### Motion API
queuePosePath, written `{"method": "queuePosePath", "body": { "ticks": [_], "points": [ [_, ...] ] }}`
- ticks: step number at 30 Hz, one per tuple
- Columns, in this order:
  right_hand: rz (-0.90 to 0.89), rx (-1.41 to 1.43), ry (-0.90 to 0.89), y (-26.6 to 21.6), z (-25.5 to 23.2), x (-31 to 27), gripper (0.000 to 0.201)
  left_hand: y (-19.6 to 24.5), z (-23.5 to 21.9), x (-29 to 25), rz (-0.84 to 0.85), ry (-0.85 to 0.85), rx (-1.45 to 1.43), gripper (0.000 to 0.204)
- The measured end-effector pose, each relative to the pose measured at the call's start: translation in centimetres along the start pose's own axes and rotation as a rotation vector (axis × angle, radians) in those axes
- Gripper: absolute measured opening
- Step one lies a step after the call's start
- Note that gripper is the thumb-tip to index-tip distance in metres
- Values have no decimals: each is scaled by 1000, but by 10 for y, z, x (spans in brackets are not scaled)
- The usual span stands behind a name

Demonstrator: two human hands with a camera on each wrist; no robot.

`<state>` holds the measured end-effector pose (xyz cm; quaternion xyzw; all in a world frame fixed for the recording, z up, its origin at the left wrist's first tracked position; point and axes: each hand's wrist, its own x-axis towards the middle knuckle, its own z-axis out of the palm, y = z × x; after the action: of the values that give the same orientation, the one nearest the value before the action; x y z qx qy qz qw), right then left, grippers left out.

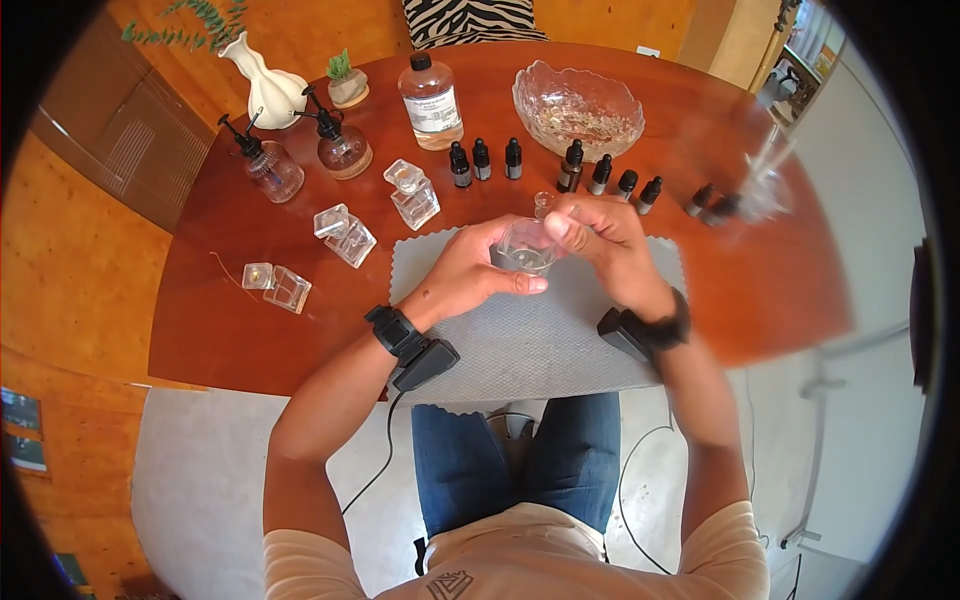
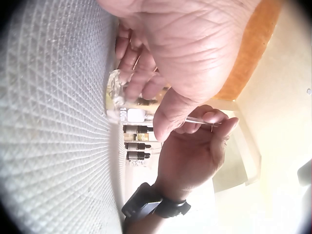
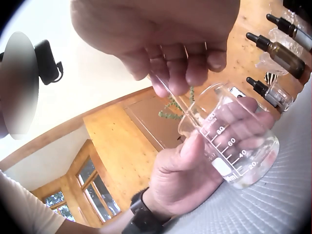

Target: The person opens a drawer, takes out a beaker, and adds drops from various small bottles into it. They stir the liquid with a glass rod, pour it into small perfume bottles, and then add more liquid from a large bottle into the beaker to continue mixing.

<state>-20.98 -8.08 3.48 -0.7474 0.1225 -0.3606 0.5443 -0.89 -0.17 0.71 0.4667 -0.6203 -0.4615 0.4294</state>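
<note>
A clear glass beaker point(image 1: 527, 262) with a white scale stands on the grey textured mat point(image 1: 540, 345), tilted in the right wrist view. My left hand point(image 1: 465, 268) holds the beaker point(image 3: 243, 155) from the side, thumb on the near wall and fingers behind it. A little clear liquid shows at its bottom. Above the rim, my right hand point(image 1: 615, 250) pinches a thin clear stirring rod point(image 3: 171, 93) between thumb and fingers. The rod slants down into the beaker's mouth; in the left wrist view its upper part point(image 2: 196, 120) shows at the right fingertips.
Several small black-capped dropper bottles point(image 1: 570, 168) line the table behind the mat. Beyond them stand a labelled bottle point(image 1: 432, 108) and a glass bowl point(image 1: 580, 110). Square perfume bottles point(image 1: 415, 200), amber-tinted spray bottles point(image 1: 345, 150) and a white vase point(image 1: 265, 85) are to the left.
</note>
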Motion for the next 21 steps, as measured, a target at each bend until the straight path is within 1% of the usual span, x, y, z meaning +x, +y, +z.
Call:
{"method": "queuePosePath", "body": {
  "ticks": [3,5,6,9,12,15,18,21],
  "points": [
    [-59,-254,139,2,-6,3,32,0,1,-1,-37,-2,-32,63],
    [-111,-152,94,3,3,5,33,-1,2,-1,-54,-6,-54,63],
    [-138,-103,73,3,5,5,34,-1,1,0,-32,-7,-25,62],
    [-33,-44,-3,-3,0,2,34,-2,0,1,11,3,32,60],
    [-122,-320,137,2,-8,5,34,-5,2,0,-3,28,0,60],
    [-126,-143,62,2,3,6,34,-2,3,0,-33,20,-48,61],
    [-39,-59,14,-3,0,2,34,-1,1,0,-31,1,-21,62],
    [-91,-283,144,6,-7,5,35,-6,1,0,-47,3,-32,61]
  ]
}}
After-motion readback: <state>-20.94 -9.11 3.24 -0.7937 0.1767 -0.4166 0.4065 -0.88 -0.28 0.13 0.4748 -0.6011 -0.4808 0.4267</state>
